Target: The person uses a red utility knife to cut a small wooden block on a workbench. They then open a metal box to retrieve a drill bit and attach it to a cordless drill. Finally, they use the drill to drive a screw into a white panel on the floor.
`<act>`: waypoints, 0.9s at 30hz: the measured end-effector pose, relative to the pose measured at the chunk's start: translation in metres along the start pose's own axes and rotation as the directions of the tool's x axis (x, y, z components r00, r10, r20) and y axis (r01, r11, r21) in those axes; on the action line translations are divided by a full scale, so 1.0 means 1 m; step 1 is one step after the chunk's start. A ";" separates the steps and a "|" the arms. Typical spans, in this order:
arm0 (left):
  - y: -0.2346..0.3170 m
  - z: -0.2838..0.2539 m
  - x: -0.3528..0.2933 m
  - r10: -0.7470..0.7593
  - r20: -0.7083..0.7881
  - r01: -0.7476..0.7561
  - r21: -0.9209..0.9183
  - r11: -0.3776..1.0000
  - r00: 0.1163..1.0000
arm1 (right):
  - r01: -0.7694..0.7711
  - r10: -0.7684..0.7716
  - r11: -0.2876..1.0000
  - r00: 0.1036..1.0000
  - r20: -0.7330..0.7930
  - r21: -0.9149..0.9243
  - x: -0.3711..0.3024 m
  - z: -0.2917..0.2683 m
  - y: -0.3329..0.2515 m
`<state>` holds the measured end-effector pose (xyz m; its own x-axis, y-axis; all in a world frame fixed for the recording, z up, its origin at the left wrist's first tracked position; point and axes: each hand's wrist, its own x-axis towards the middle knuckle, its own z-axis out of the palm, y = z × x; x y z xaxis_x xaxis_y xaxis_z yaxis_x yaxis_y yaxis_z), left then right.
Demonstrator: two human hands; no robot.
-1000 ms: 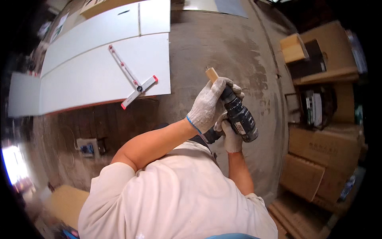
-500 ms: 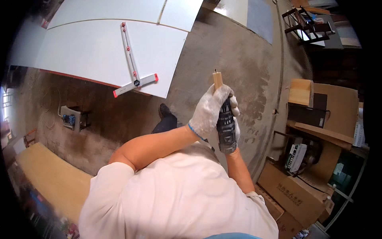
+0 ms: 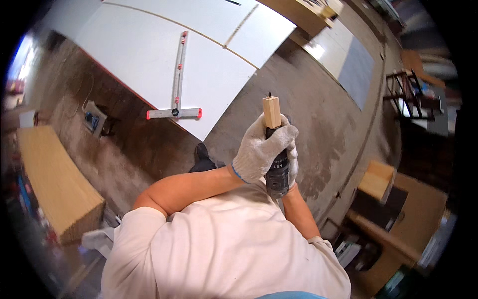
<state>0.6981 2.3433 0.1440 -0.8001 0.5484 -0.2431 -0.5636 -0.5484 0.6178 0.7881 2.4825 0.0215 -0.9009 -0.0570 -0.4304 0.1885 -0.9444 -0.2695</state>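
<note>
In front of my chest is a black cordless drill [image 3: 277,178], pointing away from me. A small pale wooden block [image 3: 272,111] sits at its front end, and a thin dark tip [image 3: 269,94] sticks out of the block's far end. My left hand [image 3: 258,149], in a white knit glove, is closed around the front of the drill at the block's near end. Also gloved, my right hand [image 3: 293,167] grips the drill from its right side; most of its fingers are hidden behind the tool.
A large white panel [image 3: 129,65] lies ahead to the left, with a T-shaped measuring guide [image 3: 179,82] on it. Wooden boards [image 3: 59,184] stand at the left, beyond a small stool [image 3: 97,119]. Cardboard [image 3: 418,214] and an open wooden box [image 3: 377,179] are at right.
The view has turned, so the panel and guide appear rotated and shifted right. The drill has tilted, showing more of the wooden block. Both hands keep their hold.
</note>
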 end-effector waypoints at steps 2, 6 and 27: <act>-0.008 0.015 0.018 0.028 -0.009 -0.028 0.005 1.000 1.000 | -0.072 0.074 0.996 0.997 0.028 -0.047 0.016 -0.011 -0.030; -0.023 0.040 0.057 0.017 -0.087 -0.021 -0.046 0.999 0.996 | -0.196 0.193 0.940 0.980 -0.037 -0.278 0.032 -0.027 -0.085; 0.047 -0.083 0.058 0.245 -0.241 -0.167 0.305 0.938 0.939 | 0.486 0.403 -0.129 0.822 0.402 -0.864 0.121 0.015 -0.177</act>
<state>0.6079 2.2971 0.0965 -0.9391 0.2284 -0.2567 -0.3323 -0.4135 0.8477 0.6402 2.6378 0.0307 -0.8219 -0.5577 -0.1164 -0.1240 0.3745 -0.9189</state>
